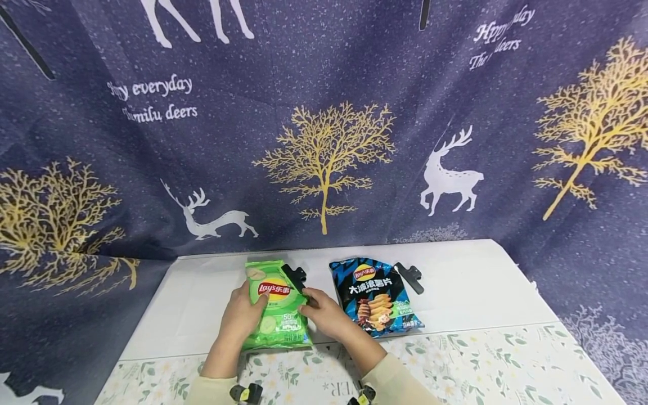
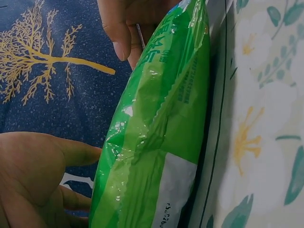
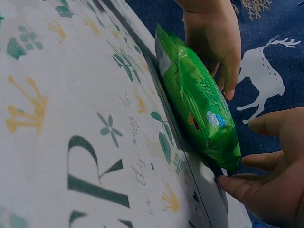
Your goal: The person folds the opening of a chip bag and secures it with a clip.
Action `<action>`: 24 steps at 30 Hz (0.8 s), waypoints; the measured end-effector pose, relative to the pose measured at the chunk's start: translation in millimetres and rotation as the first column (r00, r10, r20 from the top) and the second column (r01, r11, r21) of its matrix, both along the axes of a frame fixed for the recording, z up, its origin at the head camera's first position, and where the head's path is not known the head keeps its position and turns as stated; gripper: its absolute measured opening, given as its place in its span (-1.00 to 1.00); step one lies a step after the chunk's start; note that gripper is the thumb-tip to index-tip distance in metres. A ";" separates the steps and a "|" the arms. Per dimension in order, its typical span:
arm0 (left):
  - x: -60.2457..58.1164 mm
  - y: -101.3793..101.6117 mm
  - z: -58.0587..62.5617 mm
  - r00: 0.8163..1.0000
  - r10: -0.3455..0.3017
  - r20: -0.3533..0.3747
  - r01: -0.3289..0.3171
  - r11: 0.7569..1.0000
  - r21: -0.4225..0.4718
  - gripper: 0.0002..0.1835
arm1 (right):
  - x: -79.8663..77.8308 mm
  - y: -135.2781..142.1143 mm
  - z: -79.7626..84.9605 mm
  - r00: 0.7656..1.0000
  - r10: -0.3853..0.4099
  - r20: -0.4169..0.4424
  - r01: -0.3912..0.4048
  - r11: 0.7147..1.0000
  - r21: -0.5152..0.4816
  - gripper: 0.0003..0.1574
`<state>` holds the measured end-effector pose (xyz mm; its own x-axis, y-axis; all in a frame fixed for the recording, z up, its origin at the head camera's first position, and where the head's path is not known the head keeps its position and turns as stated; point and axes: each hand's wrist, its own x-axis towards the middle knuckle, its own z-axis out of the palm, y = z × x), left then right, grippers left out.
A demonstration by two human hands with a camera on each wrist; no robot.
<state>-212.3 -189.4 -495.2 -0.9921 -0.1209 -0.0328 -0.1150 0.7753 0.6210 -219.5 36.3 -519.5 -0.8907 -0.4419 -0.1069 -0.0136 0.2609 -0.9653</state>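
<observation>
A green Lay's chip bag [image 1: 277, 332] lies on the table with its printed front up. My left hand [image 1: 242, 312] rests along its left side, thumb over the front near the logo. The left wrist view shows that thumb and fingers fairly straight against the bag [image 2: 137, 142]. At the bag's right edge is my right hand [image 1: 326, 315], fingertips close to the end of a black clip [image 1: 295, 277] that lies by the bag's upper right corner. In the right wrist view my right hand [image 3: 278, 166] has its fingers spread, the lower ones at the bag's corner [image 3: 230, 154].
Right of my right hand lies a blue and black Lay's bag [image 1: 377, 295]. A second black clip [image 1: 410, 278] sits beside its upper right corner. The white table board [image 1: 471, 281] meets a floral cloth [image 1: 481, 365] in front. Behind hangs a dark blue curtain [image 1: 324, 73].
</observation>
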 end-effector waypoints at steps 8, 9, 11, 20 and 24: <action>0.7 -1.1 4.5 1.000 0.012 0.003 -0.012 1.000 -0.008 -0.21 | -1.8 0.4 0.8 1.000 -0.011 -0.020 0.011 1.000 0.013 -0.24; 0.8 -1.4 4.9 1.000 0.013 0.002 -0.013 1.000 -0.011 -0.21 | -1.8 0.3 1.2 1.000 -0.014 -0.021 0.014 1.000 0.017 -0.24; 1.4 -2.0 5.8 1.000 0.016 -0.001 -0.016 1.000 -0.016 -0.22 | -1.9 0.3 1.5 1.000 -0.016 -0.025 0.017 0.999 0.027 -0.25; 3.1 -3.8 10.1 1.000 0.027 -0.011 -0.027 1.000 -0.011 -0.22 | -1.5 0.8 2.3 0.999 -0.030 -0.035 0.032 0.998 0.057 -0.25; 3.5 -4.1 10.8 0.999 0.034 -0.017 -0.034 0.999 -0.010 -0.22 | -0.7 2.0 3.6 0.998 -0.032 -0.044 0.034 0.998 0.053 -0.24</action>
<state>-208.9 -193.5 -484.4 -0.9878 -0.1548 -0.0151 -0.1313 0.7778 0.6147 -220.2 38.3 -515.9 -0.9091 -0.4065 -0.0907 -0.0457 0.3138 -0.9484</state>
